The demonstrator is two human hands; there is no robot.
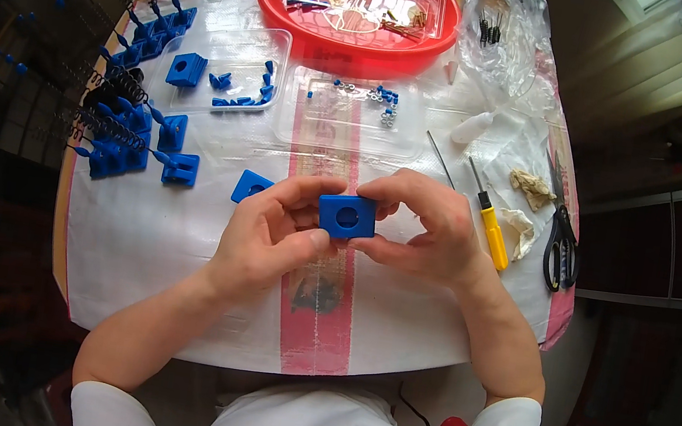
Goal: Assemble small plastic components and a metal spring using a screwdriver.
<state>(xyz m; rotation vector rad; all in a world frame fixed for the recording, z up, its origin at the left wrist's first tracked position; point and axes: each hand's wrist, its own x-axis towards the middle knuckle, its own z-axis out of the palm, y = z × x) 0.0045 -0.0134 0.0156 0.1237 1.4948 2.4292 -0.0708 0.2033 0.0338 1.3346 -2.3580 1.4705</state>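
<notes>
Between my two hands, above the pink stripe of the table cover, is a blue rectangular plastic block (347,216) with a round hole in its face. My left hand (282,226) pinches its left side, thumb at the lower corner. Fingers of my right hand (423,225) grip the right side, index finger on top and thumb below. Just behind my left hand a second blue piece (251,186) with a hole lies flat, partly hidden by the fingers.
At left stand assembled blue bases with springs (122,145). Clear plastic trays (286,46) hold small blue parts. Behind them is a red basin (352,47). Right: a yellow-handled screwdriver (493,233), black scissors (562,250), a clear bag (501,56).
</notes>
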